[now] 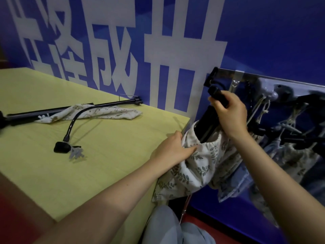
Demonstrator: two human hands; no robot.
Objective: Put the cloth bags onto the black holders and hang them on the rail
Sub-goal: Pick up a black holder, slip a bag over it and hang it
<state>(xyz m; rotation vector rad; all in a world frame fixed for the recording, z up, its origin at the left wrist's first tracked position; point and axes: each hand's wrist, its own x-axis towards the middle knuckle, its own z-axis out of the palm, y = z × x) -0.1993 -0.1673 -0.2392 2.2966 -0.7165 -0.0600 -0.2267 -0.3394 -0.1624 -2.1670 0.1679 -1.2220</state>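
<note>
- The step in hand looks like the dressing of a holder: the right hand (228,111), right of centre, has its fingers curled tight round the top end of a black holder (209,120), while the leaf-print cloth bag (202,164) hangs round the holder's lower part with its mouth open upward
- The left hand (173,150) lies at the bag's mouth, thumb stretched flat along the rim and the other fingers tucked behind the cloth, so it appears to pinch the edge — how firmly, I cannot tell
- The held holder runs steeply, its long axis from lower left up to upper right, the gripped end pointing up toward the left end of the rail (263,80) in the right half of the frame
- The next move, as I judge it, calls for drawing the bag's mouth further up the holder, then lifting the top end to the rail — beside the bags already hanging (288,155) at the right edge
- A second cloth bag (105,112) lies across a long black rod (79,108) on the yellow table (52,173) at upper left, both stretched nearly left to right; a bent-neck black holder (70,131) lies just below them
</note>
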